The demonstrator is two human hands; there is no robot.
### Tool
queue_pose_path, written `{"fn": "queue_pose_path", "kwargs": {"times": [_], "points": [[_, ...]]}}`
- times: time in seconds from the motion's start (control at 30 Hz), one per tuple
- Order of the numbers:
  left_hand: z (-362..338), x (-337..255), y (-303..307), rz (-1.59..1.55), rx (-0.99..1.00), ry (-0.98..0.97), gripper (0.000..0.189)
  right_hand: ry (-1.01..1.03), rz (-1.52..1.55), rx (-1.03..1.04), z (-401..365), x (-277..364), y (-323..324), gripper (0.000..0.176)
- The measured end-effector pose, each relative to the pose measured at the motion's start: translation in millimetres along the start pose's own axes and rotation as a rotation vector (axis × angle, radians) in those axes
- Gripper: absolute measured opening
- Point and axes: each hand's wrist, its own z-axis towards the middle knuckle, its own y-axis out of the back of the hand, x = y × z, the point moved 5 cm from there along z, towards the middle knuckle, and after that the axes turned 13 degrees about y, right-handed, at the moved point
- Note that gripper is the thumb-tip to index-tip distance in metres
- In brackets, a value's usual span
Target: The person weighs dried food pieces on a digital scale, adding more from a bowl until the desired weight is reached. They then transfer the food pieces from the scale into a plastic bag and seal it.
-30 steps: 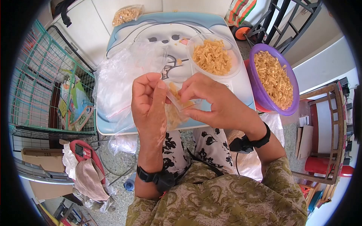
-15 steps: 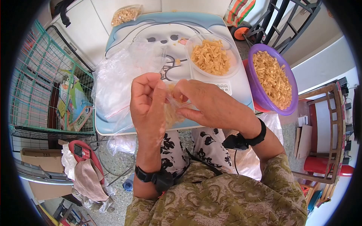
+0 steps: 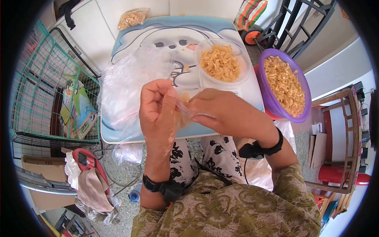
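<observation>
My left hand (image 3: 158, 106) pinches one side of the opening of a clear zip bag (image 3: 182, 114) at the table's near edge. On the bag's other side, my right hand (image 3: 223, 112) has its thumb and fingers closed on the plastic. Yellowish pieces show inside the bag, partly hidden by the hands. Beyond my right hand, a clear round bowl (image 3: 245, 71) of yellow dried pieces (image 3: 220, 63) rests on a white scale (image 3: 235, 92). Thin clear bags (image 3: 122, 87) lie in a pile left of my left hand.
A purple basin (image 3: 306, 89) full of dried pieces stands right of the table (image 3: 118, 137). One filled bag (image 3: 133, 18) lies at the table's far left corner. To the left are a green wire cage (image 3: 47, 59) and a red seat (image 3: 103, 173) with a phone and cloth.
My right hand has shifted slightly down, its fingers now closer together at the bag's mouth. Less of the pieces shows between my hands. The view has shifted a little.
</observation>
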Motion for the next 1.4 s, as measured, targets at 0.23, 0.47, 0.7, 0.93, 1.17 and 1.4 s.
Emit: {"fn": "queue_pose_path", "kwargs": {"times": [0.23,0.47,0.7,0.93,1.17,1.4], "points": [[0,-4,2,-0.023,-0.01,-0.031,0.017,-0.128,-0.14,-0.252,-18,-34,67,0.027],[5,10,2,-0.038,-0.016,0.015,0.018,-0.179,-0.368,-0.131,-21,-100,61,0.049],[8,15,6,-0.005,-0.025,0.045,0.018,-0.135,-0.438,0.109,-8,-112,35,0.052],[7,15,6,-0.007,-0.017,0.055,0.017,-0.106,-0.387,-0.026,-8,-120,35,0.032],[6,12,7,0.0,-0.015,0.044,0.017,-0.107,-0.22,-0.248,-15,-114,56,0.024],[4,10,2,-0.005,-0.008,0.045,0.016,-0.374,0.172,-0.515,-37,-126,79,0.023]]}}
